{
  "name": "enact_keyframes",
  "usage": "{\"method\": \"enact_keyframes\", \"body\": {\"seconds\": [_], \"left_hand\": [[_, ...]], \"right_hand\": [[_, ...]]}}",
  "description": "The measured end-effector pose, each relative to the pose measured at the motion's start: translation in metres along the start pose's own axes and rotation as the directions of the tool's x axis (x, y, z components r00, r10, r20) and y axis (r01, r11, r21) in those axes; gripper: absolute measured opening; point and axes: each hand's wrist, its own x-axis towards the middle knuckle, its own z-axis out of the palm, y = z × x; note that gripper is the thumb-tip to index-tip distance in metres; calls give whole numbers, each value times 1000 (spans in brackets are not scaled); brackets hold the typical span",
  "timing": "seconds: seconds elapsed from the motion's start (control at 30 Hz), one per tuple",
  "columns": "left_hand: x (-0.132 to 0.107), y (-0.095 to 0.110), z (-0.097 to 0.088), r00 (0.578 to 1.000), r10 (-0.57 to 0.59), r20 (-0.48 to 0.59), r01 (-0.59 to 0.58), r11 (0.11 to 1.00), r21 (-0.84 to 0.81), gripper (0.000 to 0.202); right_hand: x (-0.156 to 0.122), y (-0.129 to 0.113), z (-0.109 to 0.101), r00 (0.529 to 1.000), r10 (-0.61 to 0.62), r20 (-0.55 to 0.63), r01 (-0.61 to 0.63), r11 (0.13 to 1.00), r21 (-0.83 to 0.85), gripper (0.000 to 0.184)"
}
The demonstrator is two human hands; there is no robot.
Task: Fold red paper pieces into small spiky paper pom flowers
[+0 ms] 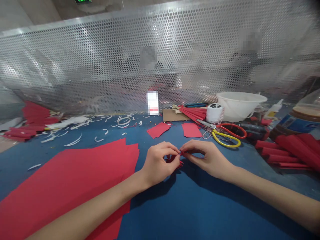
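Note:
Over the middle of the blue tabletop [160, 206], my two hands meet fingertip to fingertip. My left hand [161, 161] is closed in a pinch on a small piece of folded red paper [180, 162], most of it hidden behind the fingers. My right hand [207, 156] pinches the same piece at its upper right end. Large red paper sheets [75, 176] lie stacked under my left forearm. Just beyond the hands rest small red paper pieces [158, 129] and another small red stack [191, 130].
Scissors [226, 135] with red and yellow handles lie right of centre, near a spool of white thread [214, 113] and a white bucket [241, 103]. Folded red paper [287, 151] and a large jar [300, 116] stand at right. White paper scraps [73, 140] litter the left. A perforated metal panel [105, 66] closes the back.

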Motion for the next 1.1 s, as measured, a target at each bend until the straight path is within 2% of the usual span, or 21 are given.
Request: {"method": "enact_keyframes", "body": {"seconds": [0.37,0.57,1.1], "left_hand": [[2,0,2,1000,6,18,-7,999,52,16],[1,1,1,1000,11,11,-11,997,74,17],[0,1,7,998,-60,-3,60,991,122,18]], "right_hand": [[-1,2,3,995,-97,-25,94,990,-106,15],[-3,4,6,979,-195,-54,182,965,-188,14],[-5,4,6,987,-148,-56,132,964,-229,16]]}}
